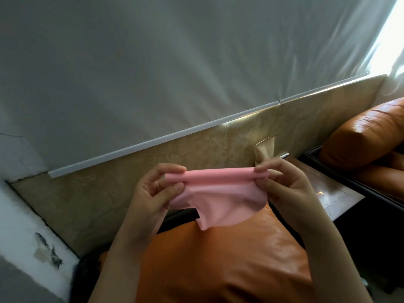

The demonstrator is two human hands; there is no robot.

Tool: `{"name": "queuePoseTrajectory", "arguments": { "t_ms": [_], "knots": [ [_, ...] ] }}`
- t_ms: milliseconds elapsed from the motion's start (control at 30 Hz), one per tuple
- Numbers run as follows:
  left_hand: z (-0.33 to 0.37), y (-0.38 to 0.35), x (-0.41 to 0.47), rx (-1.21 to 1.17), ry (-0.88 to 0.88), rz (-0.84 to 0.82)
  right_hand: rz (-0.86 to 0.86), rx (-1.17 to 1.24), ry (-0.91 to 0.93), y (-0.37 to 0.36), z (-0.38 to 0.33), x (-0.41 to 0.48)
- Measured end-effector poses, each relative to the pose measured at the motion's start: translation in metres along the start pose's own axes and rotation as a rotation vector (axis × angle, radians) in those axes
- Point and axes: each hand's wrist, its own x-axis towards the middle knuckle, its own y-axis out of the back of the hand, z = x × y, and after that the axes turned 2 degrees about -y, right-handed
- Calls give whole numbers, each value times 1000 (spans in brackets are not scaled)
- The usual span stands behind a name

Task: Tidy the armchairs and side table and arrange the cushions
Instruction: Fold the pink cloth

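Pink cloth [216, 193], thin and soft, is held up in the air between two bare hands, in the middle of the scene and above the back of an orange leather armchair [218, 270]. Its top edge is rolled or folded over into a narrow band, and that band is the long axis: it runs left to right, almost level, from one hand to the other. Below the band the loose part hangs down and sags towards the near side, ending in a corner that points down at the orange leather without clearly touching it.

The left hand [148, 193] pinches the left end of the band, thumb on the near face and curled fingers on top. The right hand [288, 186] pinches the right end the same way, fingers bent over the roll and thumb beneath. Both forearms reach up from the near edge.

To the right, just beside the armchair, stands a glossy brown wooden side table [328, 189]. A pale pencil [284, 155] with a red tip lies at its far corner. Further right sits a second orange leather armchair [371, 132] in a dark frame.

Behind everything, a beige marbled wall panel [196, 154] rises to a white trim strip [153, 143], with grey-white sheeting [175, 62] above. A scrap of tan paper [265, 148] sticks to the panel, just behind the right hand's fingers. Bright daylight shows at the far right.
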Motion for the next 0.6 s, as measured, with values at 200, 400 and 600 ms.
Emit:
{"name": "queuePoseTrajectory", "arguments": {
  "t_ms": [200,400,600],
  "knots": [
    [6,-6,-3,222,-57,69,27,-100,-39,2,2,3],
    [10,-11,-2,362,-55,162,57,-142,-90,3,8,4],
    [15,-12,-2,394,-58,140,56,-185,-88,5,9,3]
  ]
}}
